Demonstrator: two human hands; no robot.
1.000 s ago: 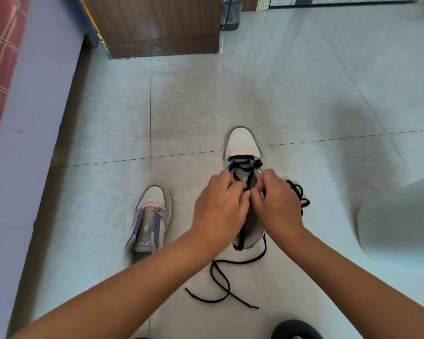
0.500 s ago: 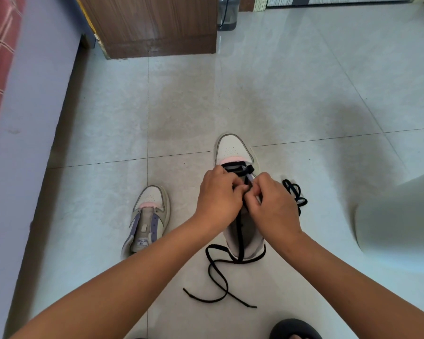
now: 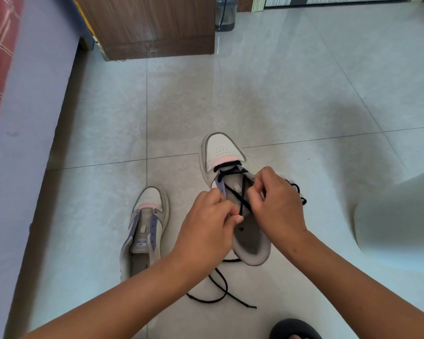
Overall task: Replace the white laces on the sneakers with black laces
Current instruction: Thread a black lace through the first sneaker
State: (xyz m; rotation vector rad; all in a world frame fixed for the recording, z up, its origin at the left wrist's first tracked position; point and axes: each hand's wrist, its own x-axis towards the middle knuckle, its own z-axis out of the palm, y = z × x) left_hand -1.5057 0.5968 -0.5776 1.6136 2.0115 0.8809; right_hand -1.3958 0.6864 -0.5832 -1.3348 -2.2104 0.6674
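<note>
Head view: both hands (image 3: 207, 225) pinch black lace (image 3: 242, 199) over sneaker (image 3: 222, 149).

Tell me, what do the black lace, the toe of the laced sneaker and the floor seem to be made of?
Black lace: probably woven fabric cord, matte and limp.
Laced sneaker: smooth white toe with punched holes, probably leather or imitation.
Floor: glossy pale tiles, likely ceramic; it shows reflections and grout lines.

I saw soft daylight glare on the floor (image 3: 279, 77), a broad shadow right, edges bowed and slightly blurred
</note>
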